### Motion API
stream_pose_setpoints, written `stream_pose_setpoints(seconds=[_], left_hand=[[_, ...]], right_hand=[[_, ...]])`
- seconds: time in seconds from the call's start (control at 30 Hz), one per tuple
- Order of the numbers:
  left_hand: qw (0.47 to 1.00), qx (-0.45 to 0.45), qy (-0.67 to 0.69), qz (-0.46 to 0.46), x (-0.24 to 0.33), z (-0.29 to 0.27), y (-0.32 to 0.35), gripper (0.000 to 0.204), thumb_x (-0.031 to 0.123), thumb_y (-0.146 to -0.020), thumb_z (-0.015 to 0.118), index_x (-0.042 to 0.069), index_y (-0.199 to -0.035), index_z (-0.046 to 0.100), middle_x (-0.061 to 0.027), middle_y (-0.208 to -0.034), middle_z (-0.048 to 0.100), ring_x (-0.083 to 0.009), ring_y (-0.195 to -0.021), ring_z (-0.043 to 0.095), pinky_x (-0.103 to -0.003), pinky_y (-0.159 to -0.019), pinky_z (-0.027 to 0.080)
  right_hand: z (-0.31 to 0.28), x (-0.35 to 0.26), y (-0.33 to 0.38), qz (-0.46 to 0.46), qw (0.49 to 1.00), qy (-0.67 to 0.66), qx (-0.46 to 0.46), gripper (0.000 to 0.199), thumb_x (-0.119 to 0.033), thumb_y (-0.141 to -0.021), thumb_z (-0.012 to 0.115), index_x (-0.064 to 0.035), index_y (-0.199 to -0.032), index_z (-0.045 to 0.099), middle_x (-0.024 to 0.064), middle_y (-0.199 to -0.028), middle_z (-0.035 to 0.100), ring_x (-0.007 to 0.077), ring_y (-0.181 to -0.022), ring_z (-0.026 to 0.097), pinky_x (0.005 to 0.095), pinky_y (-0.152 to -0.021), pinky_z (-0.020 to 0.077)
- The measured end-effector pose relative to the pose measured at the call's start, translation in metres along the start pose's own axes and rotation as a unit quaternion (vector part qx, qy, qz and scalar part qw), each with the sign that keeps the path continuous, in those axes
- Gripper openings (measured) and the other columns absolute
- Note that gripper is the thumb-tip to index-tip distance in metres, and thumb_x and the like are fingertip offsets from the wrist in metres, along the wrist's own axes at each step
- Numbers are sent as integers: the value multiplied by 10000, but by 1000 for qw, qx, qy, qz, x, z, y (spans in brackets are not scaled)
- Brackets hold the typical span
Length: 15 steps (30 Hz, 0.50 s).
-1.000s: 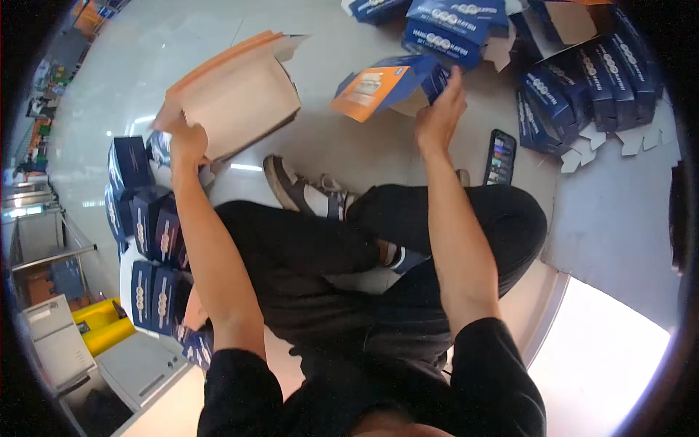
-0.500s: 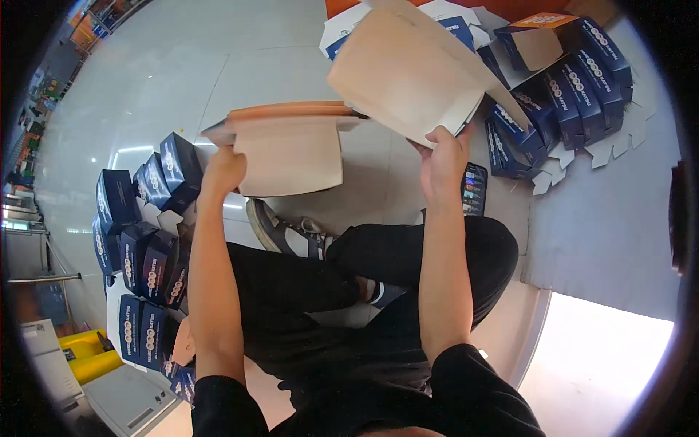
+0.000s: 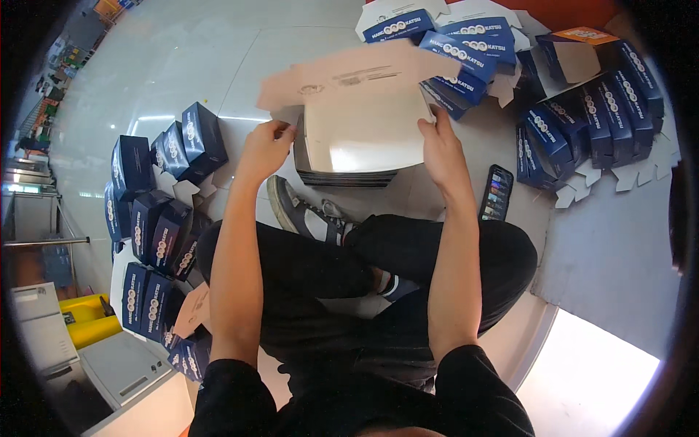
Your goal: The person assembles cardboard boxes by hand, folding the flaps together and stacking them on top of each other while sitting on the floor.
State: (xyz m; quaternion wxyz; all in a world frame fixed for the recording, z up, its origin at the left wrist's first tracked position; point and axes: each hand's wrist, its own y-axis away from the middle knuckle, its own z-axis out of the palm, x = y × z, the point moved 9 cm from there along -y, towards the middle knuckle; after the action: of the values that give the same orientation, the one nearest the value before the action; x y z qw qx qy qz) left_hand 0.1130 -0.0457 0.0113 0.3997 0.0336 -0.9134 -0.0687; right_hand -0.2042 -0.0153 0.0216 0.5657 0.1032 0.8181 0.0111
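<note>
Between your two hands, seen from the head camera, a flat tan carton blank [image 3: 364,109] hangs half-folded above your crossed legs. Your left hand [image 3: 263,149] pinches its lower left corner with closed fingers, and your right hand [image 3: 440,149] is clamped on its right edge, thumb forward. Both hands are well apart, one on each side of the carton, which sits just ahead of them with its long flap lifted away from you.

To fold it well, I judge you should keep both grips near the crease lines, press the side panels square and let the top flap swing freely so it does not buckle.

Directly under the carton lies a stack of flat blanks [image 3: 346,177] on the floor. Folded blue boxes [image 3: 156,218] crowd the floor beyond your left hand, more blue boxes [image 3: 582,116] lie past your right hand, and a phone [image 3: 496,192] rests just below your right wrist.
</note>
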Motion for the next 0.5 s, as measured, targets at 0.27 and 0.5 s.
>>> stream_pose_setpoints(seconds=[0.27, 0.5], left_hand=[[999, 38, 30, 14, 22, -1, 23, 366, 279, -969, 622, -19, -1177, 670, -117, -979, 724, -146, -737, 661, -288, -654, 526], [994, 105, 0, 43, 29, -10, 26, 323, 103, -856, 691, 3, -1162, 674, -150, -1003, 734, -237, -782, 700, -338, -729, 544]], right_hand=[[31, 22, -5, 44, 998, 0, -36, 660, -416, -941, 460, 81, -1375, 447, 352, -1297, 568, 453, -1249, 543, 432, -1067, 388], [36, 14, 1, 46, 995, -49, -70, 686, -523, -963, 466, 56, -1329, 492, 325, -1186, 638, 436, -1152, 612, 431, -997, 446]])
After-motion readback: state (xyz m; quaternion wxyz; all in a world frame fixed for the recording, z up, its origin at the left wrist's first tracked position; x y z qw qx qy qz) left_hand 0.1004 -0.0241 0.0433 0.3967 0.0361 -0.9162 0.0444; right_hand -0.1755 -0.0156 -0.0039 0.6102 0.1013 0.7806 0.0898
